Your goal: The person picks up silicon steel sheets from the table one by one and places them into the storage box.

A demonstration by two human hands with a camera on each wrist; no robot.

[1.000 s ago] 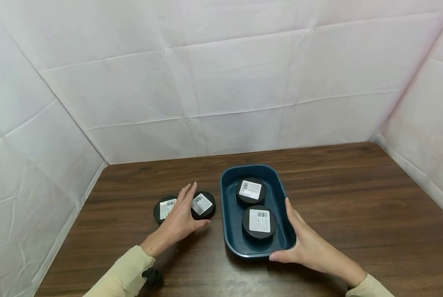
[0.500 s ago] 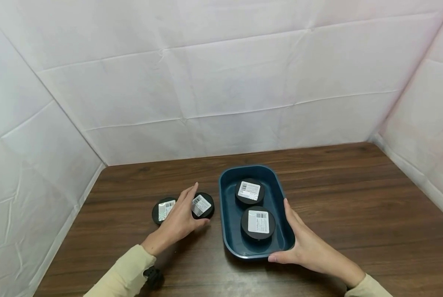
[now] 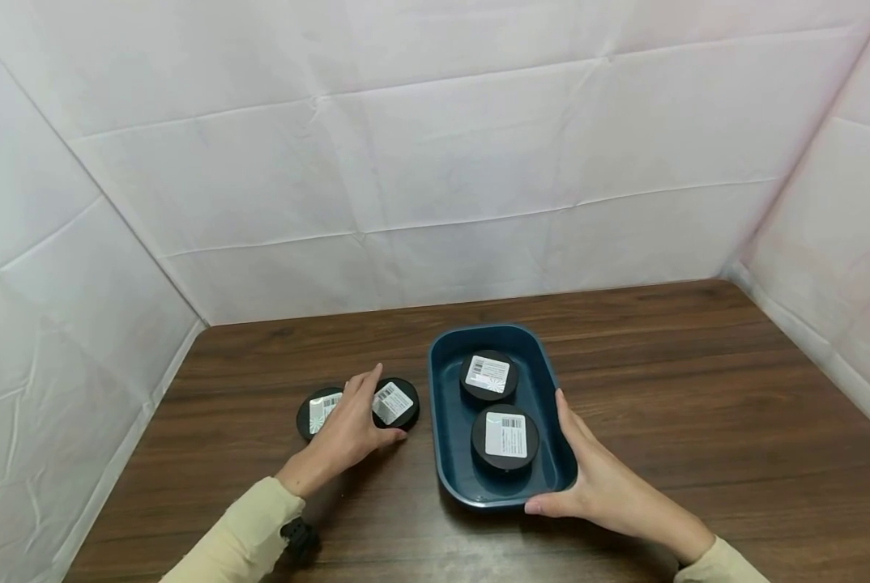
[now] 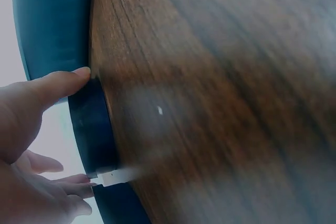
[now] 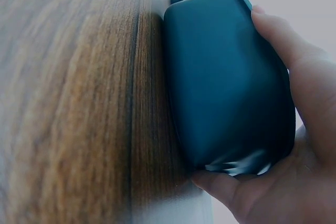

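My left hand [image 3: 347,429] reaches over a flat round black container [image 3: 398,405] with a white barcode label. In the left wrist view, the thumb touches its edge and fingertips reach into the gap on its opposite side. A second black container [image 3: 309,417] lies just left, partly hidden by the hand. My right hand [image 3: 588,478] grips the near right corner of a dark blue tray [image 3: 435,389], thumb at the front and fingers along the right side. Inside the tray stand two more labelled black containers, one at the back [image 3: 489,394] and one in front [image 3: 504,457].
The dark brown wooden table [image 3: 697,380] carries everything. White sheet walls [image 3: 442,162] rise behind it and at both sides. A small dark object [image 3: 300,538] shows by the left cuff.
My left hand has shifted slightly left and its fingers sit closer about the nearer loose container. The right hand keeps its hold on the tray. The whole head view drifts slightly.
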